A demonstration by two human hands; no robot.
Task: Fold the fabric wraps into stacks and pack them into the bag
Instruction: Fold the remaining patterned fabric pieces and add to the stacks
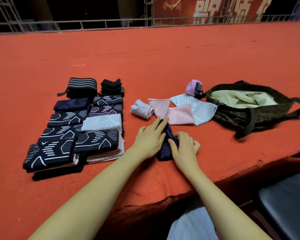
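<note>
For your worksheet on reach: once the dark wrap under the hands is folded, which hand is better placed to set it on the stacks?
Probably the left hand: the folded stacks lie on its side, while the right hand is nearer the bag.

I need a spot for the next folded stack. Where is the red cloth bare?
Bare: the wide stretch behind the folded stacks and the bag, and the front strip right of the hands, before the bag. Crowded: between stacks and bag, where loose wraps lie.

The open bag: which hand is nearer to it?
Right. The right hand, on the dark wrap, lies left of the bag; the left hand is farther left.
</note>
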